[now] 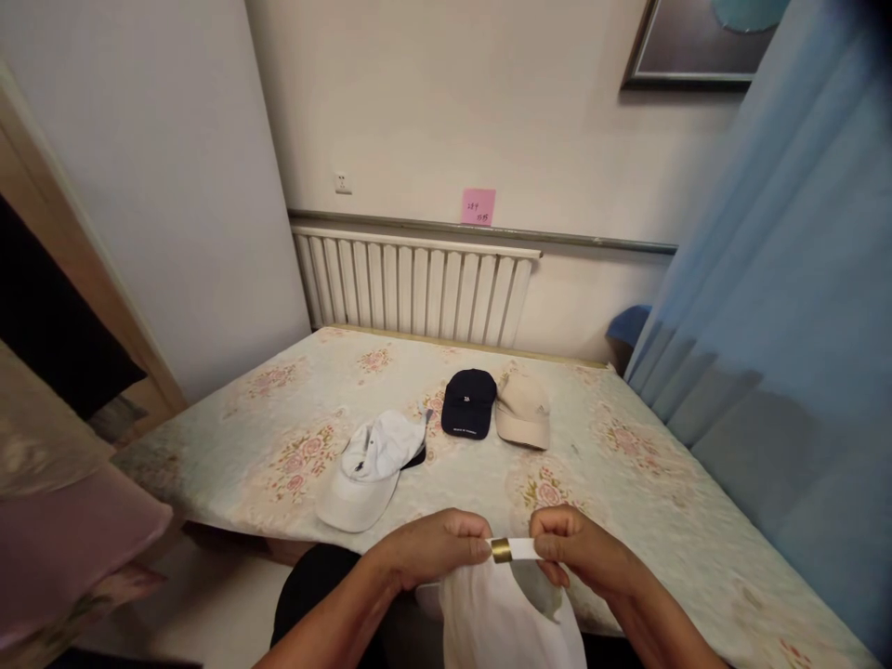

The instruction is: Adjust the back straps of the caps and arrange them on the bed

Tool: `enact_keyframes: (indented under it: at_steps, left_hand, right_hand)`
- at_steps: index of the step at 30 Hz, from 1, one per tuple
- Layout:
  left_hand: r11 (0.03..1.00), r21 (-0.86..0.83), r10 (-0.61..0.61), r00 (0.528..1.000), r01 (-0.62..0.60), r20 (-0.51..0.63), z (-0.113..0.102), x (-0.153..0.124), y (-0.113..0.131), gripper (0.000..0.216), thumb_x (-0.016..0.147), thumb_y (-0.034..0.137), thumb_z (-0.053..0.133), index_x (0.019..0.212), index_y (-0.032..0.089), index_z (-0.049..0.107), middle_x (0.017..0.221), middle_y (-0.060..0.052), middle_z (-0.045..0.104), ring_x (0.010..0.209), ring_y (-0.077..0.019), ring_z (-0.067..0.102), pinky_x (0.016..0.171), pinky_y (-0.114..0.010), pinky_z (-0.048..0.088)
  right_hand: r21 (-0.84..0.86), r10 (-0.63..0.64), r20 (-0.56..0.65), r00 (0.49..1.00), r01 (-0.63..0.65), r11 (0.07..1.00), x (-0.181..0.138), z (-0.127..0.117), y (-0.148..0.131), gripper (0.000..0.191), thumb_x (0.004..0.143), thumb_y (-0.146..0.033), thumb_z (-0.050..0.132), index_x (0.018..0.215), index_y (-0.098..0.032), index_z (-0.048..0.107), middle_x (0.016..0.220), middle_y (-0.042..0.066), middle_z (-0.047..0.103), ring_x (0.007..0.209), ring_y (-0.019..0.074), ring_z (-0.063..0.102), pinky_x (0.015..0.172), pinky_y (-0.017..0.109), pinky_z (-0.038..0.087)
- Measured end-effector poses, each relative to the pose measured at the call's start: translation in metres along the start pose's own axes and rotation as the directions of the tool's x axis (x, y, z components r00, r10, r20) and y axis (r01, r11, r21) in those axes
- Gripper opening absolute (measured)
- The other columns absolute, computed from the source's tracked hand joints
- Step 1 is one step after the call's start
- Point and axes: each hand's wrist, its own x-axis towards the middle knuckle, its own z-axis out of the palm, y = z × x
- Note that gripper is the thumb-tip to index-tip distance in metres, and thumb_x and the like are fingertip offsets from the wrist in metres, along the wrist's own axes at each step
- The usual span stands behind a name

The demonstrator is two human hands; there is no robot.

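Observation:
A white baseball cap (505, 618) hangs between my two hands at the near edge of the bed. Its back strap runs across the top of the rear opening, with a gold-coloured buckle (501, 551) on it. My left hand (446, 546) pinches the cap beside the buckle. The strap's other end is between the thumb and fingers of my right hand (575, 546). Ahead on the bed lie a second white cap (380, 460), tilted, with something dark partly under it, a navy cap (469, 404) and a beige cap (522, 412). The navy and beige caps touch side by side.
The caps lie on a bed with a floral cover (243, 465). A white radiator (418, 283) and a wall with a pink note (478, 206) stand behind. A blue curtain (780, 325) hangs at right; fabric (70, 539) hangs at left.

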Motion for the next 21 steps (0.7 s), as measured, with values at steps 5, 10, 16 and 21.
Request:
enact_keyframes:
  at_steps: [5,10,16,21]
  left_hand:
    - [0.999,0.051,-0.002,1.000,0.001,0.026,0.002,-0.002,0.009,0.031,0.073,0.047,0.059,0.077,0.016,0.057,0.061,0.007,0.039,0.054,-0.0059,0.029,0.049,-0.019,0.021]
    - [0.995,0.100,0.023,0.999,-0.026,0.025,0.008,-0.001,0.017,0.027,0.076,0.041,0.057,0.080,0.015,0.062,0.064,0.005,0.046,0.056,-0.0064,0.033,0.052,-0.019,0.024]
    - [1.000,0.007,0.027,1.000,-0.027,0.009,0.010,-0.002,0.016,0.022,0.073,0.036,0.059,0.075,0.015,0.063,0.063,0.005,0.048,0.055,-0.0065,0.035,0.052,-0.020,0.024]
    - [0.996,-0.043,0.079,0.997,-0.078,0.013,0.005,-0.006,0.010,0.022,0.074,0.036,0.060,0.076,0.014,0.063,0.063,0.005,0.049,0.056,-0.0065,0.035,0.054,-0.020,0.023]
  right_hand:
    - [-0.009,0.003,-0.009,1.000,-0.003,1.000,0.000,0.008,-0.009,0.038,0.066,-0.048,0.069,0.057,-0.015,0.053,0.042,-0.004,0.053,0.035,0.0059,0.040,0.038,0.020,0.026]
    - [-0.030,0.004,0.007,1.000,-0.004,1.000,0.002,0.015,-0.015,0.036,0.068,-0.046,0.068,0.058,-0.014,0.055,0.043,-0.003,0.054,0.036,0.0058,0.041,0.038,0.019,0.025]
    - [-0.026,0.016,0.033,0.999,-0.015,1.000,0.001,0.011,-0.006,0.036,0.068,-0.046,0.069,0.060,-0.014,0.056,0.043,-0.003,0.055,0.036,0.0069,0.045,0.039,0.019,0.029]
    - [0.080,-0.007,0.065,0.998,0.002,0.997,0.000,0.005,0.005,0.033,0.066,-0.043,0.070,0.061,-0.013,0.056,0.045,0.000,0.059,0.037,0.0091,0.048,0.041,0.021,0.034]
